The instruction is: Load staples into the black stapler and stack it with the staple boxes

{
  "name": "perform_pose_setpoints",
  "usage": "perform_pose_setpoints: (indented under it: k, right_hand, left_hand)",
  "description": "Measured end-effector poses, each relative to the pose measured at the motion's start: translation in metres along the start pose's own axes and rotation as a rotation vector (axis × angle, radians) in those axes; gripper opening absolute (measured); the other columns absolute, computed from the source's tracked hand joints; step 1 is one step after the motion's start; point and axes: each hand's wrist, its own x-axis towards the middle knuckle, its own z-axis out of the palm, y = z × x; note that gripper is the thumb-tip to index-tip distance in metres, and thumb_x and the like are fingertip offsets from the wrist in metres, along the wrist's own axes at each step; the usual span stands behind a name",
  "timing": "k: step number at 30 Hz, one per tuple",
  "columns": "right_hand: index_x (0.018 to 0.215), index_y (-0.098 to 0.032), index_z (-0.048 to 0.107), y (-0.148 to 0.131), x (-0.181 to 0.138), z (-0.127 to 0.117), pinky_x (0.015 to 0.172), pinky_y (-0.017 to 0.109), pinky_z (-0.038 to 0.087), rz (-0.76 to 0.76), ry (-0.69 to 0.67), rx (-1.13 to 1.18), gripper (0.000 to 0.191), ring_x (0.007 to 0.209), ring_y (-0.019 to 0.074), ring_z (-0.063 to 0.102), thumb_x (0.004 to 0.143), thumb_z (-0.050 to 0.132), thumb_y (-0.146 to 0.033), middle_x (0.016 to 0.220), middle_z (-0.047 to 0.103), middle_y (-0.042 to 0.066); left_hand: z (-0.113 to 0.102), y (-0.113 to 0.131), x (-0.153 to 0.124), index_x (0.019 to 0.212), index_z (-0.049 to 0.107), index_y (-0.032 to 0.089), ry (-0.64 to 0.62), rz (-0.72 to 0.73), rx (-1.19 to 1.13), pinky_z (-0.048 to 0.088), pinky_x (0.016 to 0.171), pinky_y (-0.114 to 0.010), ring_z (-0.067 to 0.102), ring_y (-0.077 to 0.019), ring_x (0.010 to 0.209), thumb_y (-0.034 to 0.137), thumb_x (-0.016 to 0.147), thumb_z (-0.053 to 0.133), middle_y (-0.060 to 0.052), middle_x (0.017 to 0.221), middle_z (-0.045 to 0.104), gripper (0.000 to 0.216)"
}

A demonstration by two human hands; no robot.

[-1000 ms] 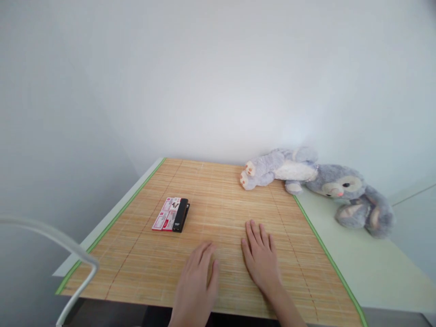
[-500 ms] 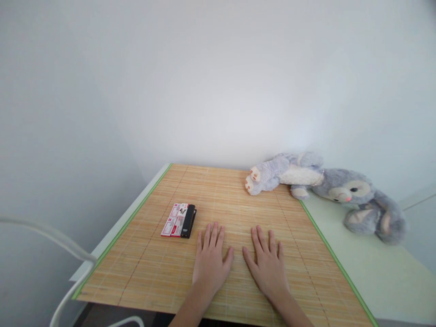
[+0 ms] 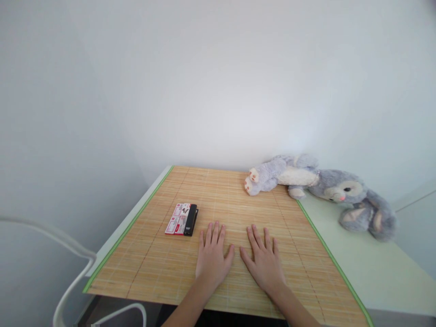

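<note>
My left hand (image 3: 213, 254) lies palm down on the bamboo mat (image 3: 225, 200), fingers spread, with nothing in it. To its right, my right hand (image 3: 264, 259) rests flat in the same way, also holding nothing; a strip of mat separates the two thumbs. Just beyond and left of my left hand lies a black stapler (image 3: 190, 220). Against the stapler's left side sit small red-and-white boxes (image 3: 176, 220), printed with a picture of a stapler; they look like staple boxes.
A grey plush rabbit (image 3: 296, 177) lies on its side across the mat's back right corner and the pale table (image 3: 384, 272). A white cable (image 3: 76, 247) hangs at the left front. A white wall (image 3: 218, 81) stands behind the table.
The view has shifted slightly, so the mat and plush rabbit sit a little differently in the picture. Both hands stay flat on the mat; the stapler and boxes have not visibly moved on it.
</note>
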Motion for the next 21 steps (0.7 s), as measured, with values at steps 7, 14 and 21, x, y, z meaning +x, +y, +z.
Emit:
perform_pose_setpoints:
  k: [7,14,21]
  right_hand:
    - [0.163,-0.035,0.016,0.0,-0.001,0.001,0.124,0.064,0.004,0.008,0.01,0.007,0.074,0.158,0.0367,0.0,0.098,0.036,-0.063,0.17,0.013,-0.006]
    - [0.161,-0.037,0.024,-0.01,0.009,0.004,0.118,0.073,-0.006,0.12,-0.012,0.066,0.075,0.156,0.0429,-0.004,0.095,0.038,-0.068,0.17,0.015,-0.003]
    - [0.153,-0.027,0.044,-0.105,0.082,-0.011,0.115,0.076,0.008,0.198,-0.157,0.523,0.077,0.153,0.0453,0.018,0.093,0.038,-0.074,0.162,0.039,0.012]
  left_hand:
    - [-0.001,0.0,-0.002,0.159,0.032,0.03,-0.026,-0.006,0.005,0.011,0.128,-0.059,0.012,-0.03,0.158,0.056,0.099,0.04,-0.002,0.169,0.024,0.065]
    - [-0.002,0.002,-0.004,0.16,0.028,0.034,-0.071,-0.002,-0.002,0.006,0.127,-0.062,0.005,-0.032,0.158,0.054,0.099,0.038,0.003,0.17,0.021,0.065]
    - [-0.001,0.005,-0.011,0.163,0.01,0.034,-0.218,0.064,-0.026,0.001,0.126,-0.066,-0.002,-0.0348,0.158,0.047,0.099,0.038,0.005,0.17,0.013,0.071]
